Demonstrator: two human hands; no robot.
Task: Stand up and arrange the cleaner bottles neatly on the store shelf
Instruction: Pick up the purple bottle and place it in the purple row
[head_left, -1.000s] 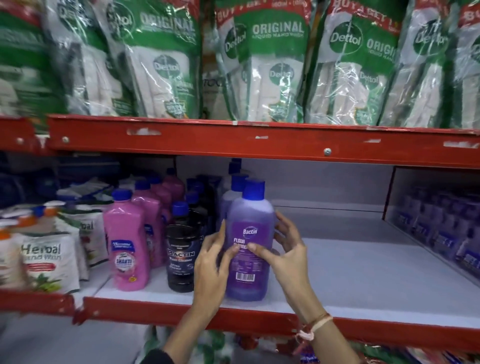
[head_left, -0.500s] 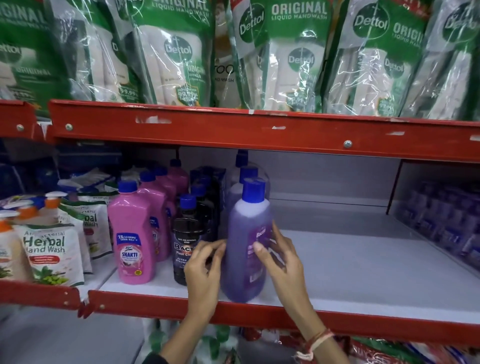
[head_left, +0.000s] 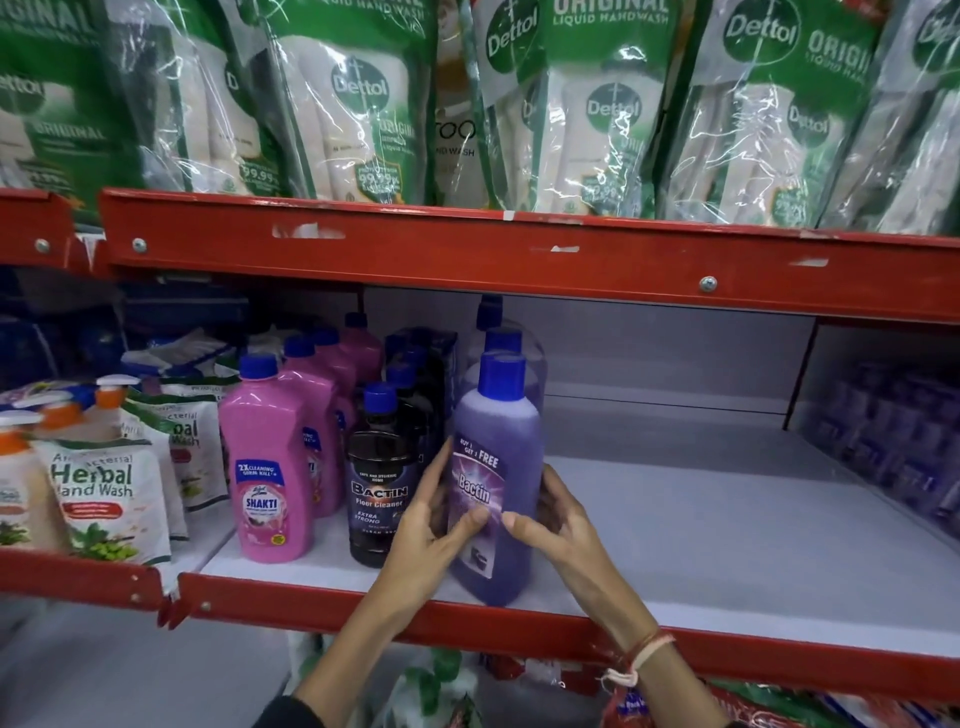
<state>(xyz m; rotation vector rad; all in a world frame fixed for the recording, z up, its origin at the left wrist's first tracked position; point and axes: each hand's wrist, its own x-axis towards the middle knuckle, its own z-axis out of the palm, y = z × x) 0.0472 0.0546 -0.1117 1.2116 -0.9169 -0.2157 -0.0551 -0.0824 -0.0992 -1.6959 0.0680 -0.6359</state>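
Note:
A purple Bactin cleaner bottle (head_left: 511, 457) with a blue cap stands upright near the front edge of the white shelf (head_left: 701, 551). My left hand (head_left: 428, 535) grips its left side and my right hand (head_left: 558, 525) its right side, thumbs on the label, which faces front-left. More purple bottles (head_left: 506, 343) line up behind it. To its left stand a black Bactin floor cleaner bottle (head_left: 379, 483) and a pink Shakti bottle (head_left: 270, 467), each heading a row running back.
The red upper shelf beam (head_left: 519, 254) hangs low above the bottle caps, with Dettol handwash packs (head_left: 613, 109) on top. Herbal hand wash pouches (head_left: 98, 499) fill the left bay. Purple packs (head_left: 893, 431) line the right side wall. The red front lip (head_left: 311, 605) borders the shelf.
The purple bottle has been turned between both hands: its label faced front, swung away to the right side, and now shows at front-left. The camera has moved closer.

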